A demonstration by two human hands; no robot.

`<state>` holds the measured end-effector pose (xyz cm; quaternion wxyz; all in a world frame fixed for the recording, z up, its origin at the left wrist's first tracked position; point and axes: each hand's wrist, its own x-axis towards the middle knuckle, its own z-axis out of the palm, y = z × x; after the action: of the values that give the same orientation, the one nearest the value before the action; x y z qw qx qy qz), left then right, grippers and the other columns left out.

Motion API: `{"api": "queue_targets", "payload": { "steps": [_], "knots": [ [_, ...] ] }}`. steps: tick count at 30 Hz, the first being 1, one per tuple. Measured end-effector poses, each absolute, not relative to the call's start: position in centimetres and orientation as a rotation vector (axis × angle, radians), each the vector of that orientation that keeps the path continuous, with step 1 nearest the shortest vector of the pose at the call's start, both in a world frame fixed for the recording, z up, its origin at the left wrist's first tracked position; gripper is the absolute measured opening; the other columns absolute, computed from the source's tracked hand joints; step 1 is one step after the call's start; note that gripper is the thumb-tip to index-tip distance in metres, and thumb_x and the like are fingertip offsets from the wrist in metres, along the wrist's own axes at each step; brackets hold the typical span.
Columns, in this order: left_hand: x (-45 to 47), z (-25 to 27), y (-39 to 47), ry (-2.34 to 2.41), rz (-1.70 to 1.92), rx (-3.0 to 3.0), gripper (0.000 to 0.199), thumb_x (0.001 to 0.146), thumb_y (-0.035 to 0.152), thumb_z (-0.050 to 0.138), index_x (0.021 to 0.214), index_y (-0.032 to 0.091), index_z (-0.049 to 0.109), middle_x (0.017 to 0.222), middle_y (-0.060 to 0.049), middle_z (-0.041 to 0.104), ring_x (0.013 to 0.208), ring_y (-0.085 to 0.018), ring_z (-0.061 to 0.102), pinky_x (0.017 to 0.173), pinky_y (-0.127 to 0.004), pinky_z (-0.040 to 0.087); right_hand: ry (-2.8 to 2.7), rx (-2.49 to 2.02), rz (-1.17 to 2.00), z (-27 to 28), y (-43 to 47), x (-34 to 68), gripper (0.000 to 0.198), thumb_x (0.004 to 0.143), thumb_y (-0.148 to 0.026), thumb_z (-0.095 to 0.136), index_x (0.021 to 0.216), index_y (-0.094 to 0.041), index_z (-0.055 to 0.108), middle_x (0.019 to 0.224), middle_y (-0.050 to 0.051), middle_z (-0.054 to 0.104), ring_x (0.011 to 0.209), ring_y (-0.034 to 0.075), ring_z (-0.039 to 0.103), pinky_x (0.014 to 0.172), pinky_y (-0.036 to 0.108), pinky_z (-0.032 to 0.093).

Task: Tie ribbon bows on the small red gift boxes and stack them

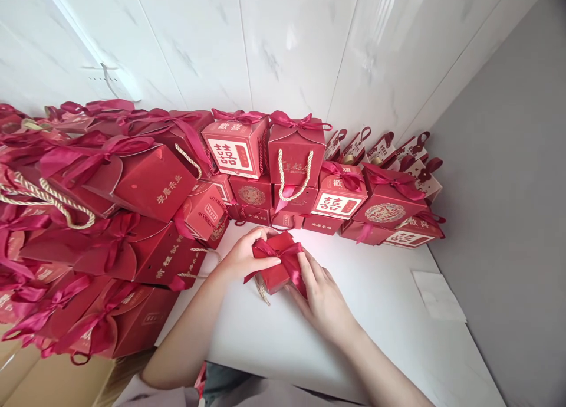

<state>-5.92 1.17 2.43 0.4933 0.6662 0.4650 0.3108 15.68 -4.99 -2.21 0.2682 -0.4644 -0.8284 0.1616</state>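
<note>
A small red gift box (273, 279) with a dark pink ribbon bow (279, 252) on top is between my two hands, over the white table. My left hand (248, 252) grips its left side, the thumb lying across the top by the bow. On the right, my right hand (319, 289) has its fingers closed against the box's side and the ribbon there; the fingertips are partly hidden. A twisted cream rope handle (262, 290) hangs down at the box's lower left.
Stacked red gift boxes (154, 183) with bows fill the left side. More boxes (294, 141) line the tiled wall (292, 41). Small patterned boxes (380, 148) stand behind at right. A white paper (437, 295) lies on the table (389, 336) near the grey partition (508, 189).
</note>
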Motion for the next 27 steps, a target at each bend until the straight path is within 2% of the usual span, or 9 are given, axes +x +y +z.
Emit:
{"api": "queue_targets", "payload": {
  "steps": [4, 10, 13, 16, 18, 20, 22, 24, 27],
  "knots": [
    [-6.0, 2.6, 1.0, 1.108, 0.723, 1.588, 0.048, 0.074, 0.031, 0.076, 0.116, 0.021, 0.056, 0.131, -0.009, 0.058, 0.116, -0.025, 0.059, 0.097, -0.039, 0.047, -2.220, -1.260, 0.462, -2.3, -5.0, 15.7, 0.079, 0.096, -0.031, 0.050, 0.156, -0.022, 0.000, 0.154, 0.018, 0.033, 0.134, 0.033, 0.044, 0.100, 0.052, 0.049],
    [-7.4, 2.5, 1.6, 1.025, 0.765, 1.617, 0.049, 0.070, 0.033, 0.080, 0.111, 0.022, 0.053, 0.132, -0.010, 0.056, 0.124, -0.027, 0.054, 0.105, -0.044, 0.041, -2.139, -1.122, 0.635, -1.1, -4.8, 16.6, 0.061, 0.094, -0.034, 0.055, 0.150, -0.028, 0.030, 0.153, 0.012, 0.035, 0.136, 0.029, 0.044, 0.107, 0.048, 0.047],
    [-8.4, 3.1, 1.6, 1.033, 0.884, 1.582, 0.046, 0.076, 0.039, 0.074, 0.113, 0.023, 0.050, 0.130, -0.011, 0.057, 0.127, -0.027, 0.052, 0.109, -0.045, 0.039, -2.066, -1.054, 0.617, -0.3, -4.9, 17.4, 0.053, 0.092, -0.039, 0.058, 0.141, -0.027, 0.044, 0.151, 0.012, 0.038, 0.135, 0.029, 0.045, 0.108, 0.047, 0.044],
    [-8.5, 4.4, 0.1, 1.232, 0.921, 1.657, 0.043, 0.084, 0.043, 0.065, 0.120, 0.026, 0.049, 0.134, -0.010, 0.054, 0.132, -0.025, 0.047, 0.113, -0.045, 0.034, -1.907, -1.106, 0.684, 0.0, -5.0, 17.8, 0.040, 0.097, -0.038, 0.048, 0.136, -0.027, 0.047, 0.146, 0.010, 0.045, 0.131, 0.026, 0.048, 0.107, 0.045, 0.044],
    [-8.0, 4.9, -1.5, 1.382, 0.849, 1.761, 0.056, 0.080, 0.043, 0.069, 0.129, 0.028, 0.046, 0.141, -0.009, 0.048, 0.137, -0.028, 0.042, 0.115, -0.046, 0.032, -1.813, -1.182, 0.800, 0.0, -5.0, 17.9, 0.040, 0.100, -0.040, 0.041, 0.137, -0.028, 0.044, 0.142, 0.010, 0.049, 0.125, 0.025, 0.054, 0.101, 0.043, 0.047],
    [-7.5, 5.1, -3.1, 1.467, 0.743, 1.829, 0.080, 0.071, 0.044, 0.078, 0.139, 0.031, 0.039, 0.147, -0.009, 0.042, 0.137, -0.031, 0.040, 0.112, -0.048, 0.036, -1.786, -1.239, 0.953, 0.1, -5.0, 17.8, 0.045, 0.101, -0.044, 0.038, 0.143, -0.028, 0.035, 0.131, 0.010, 0.059, 0.112, 0.024, 0.063, 0.092, 0.041, 0.052],
    [-7.4, 5.1, -4.3, 1.534, 0.690, 1.871, 0.093, 0.070, 0.042, 0.078, 0.147, 0.032, 0.028, 0.152, -0.010, 0.035, 0.138, -0.033, 0.039, 0.112, -0.048, 0.037, -1.785, -1.271, 1.099, 0.2, -5.1, 17.7, 0.051, 0.101, -0.047, 0.034, 0.148, -0.028, 0.027, 0.101, 0.005, 0.071, 0.088, 0.022, 0.069, 0.080, 0.038, 0.055],
    [-7.9, 5.1, -5.1, 1.636, 0.735, 1.911, 0.086, 0.078, 0.035, 0.069, 0.150, 0.031, 0.022, 0.156, -0.009, 0.029, 0.142, -0.031, 0.034, 0.115, -0.048, 0.033, -1.747, -1.286, 1.169, 0.4, -5.1, 17.7, 0.052, 0.101, -0.049, 0.030, 0.149, -0.028, 0.025, 0.070, -0.002, 0.067, 0.065, 0.020, 0.067, 0.069, 0.035, 0.053],
    [-8.8, 5.9, -5.5, 1.837, 0.837, 1.910, 0.064, 0.086, 0.023, 0.054, 0.146, 0.028, 0.033, 0.152, -0.008, 0.035, 0.139, -0.029, 0.038, 0.115, -0.047, 0.032, -1.682, -1.299, 1.107, 0.5, -5.1, 17.8, 0.050, 0.101, -0.051, 0.030, 0.144, -0.026, 0.032, 0.066, -0.004, 0.064, 0.058, 0.018, 0.064, 0.066, 0.032, 0.051]
  ]
}}
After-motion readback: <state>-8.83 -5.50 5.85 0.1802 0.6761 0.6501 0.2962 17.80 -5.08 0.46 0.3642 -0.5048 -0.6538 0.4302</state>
